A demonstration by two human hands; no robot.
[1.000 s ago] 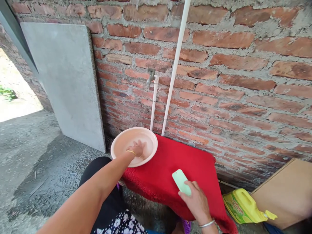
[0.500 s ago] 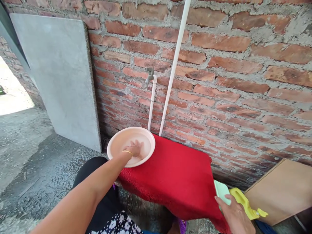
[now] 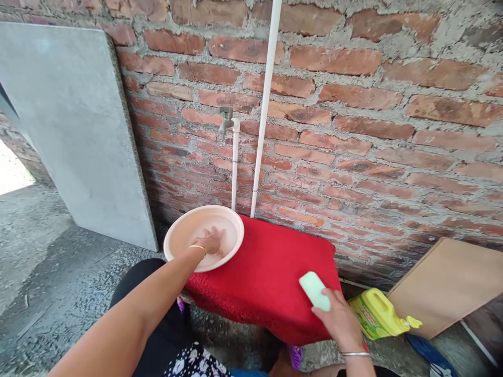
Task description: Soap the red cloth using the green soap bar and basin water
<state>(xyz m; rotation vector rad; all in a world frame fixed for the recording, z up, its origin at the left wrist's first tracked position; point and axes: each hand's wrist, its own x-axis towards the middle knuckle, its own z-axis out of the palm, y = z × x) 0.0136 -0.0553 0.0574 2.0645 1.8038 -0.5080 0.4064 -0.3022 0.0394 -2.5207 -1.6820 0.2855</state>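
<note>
A pale pink plastic basin [image 3: 176, 225] with water in it stands on the left end of a table spread with a red cloth [image 3: 275, 256]. My left hand [image 3: 211, 241], a gold bangle on its wrist, is down in the water with fingers spread, holding nothing. Over the cloth's right side, my right hand [image 3: 340, 317] grips a pale green, flat block with rounded corners [image 3: 315, 289] between thumb and fingers. Whether the block is soap, a case or something else, I cannot tell.
A grey tap [image 3: 225, 123] on a white pipe rises behind the basin against the brick wall. To the right stand a yellow jug [image 3: 377, 314] and a brown board [image 3: 448, 288]. A large grey slab [image 3: 86, 131] leans at the left. A blue slipper [image 3: 432, 356] lies lower right.
My right hand has moved left from the cloth's right edge, bringing the pale green block over the cloth. The view has shifted right. My left hand remains in the basin.
</note>
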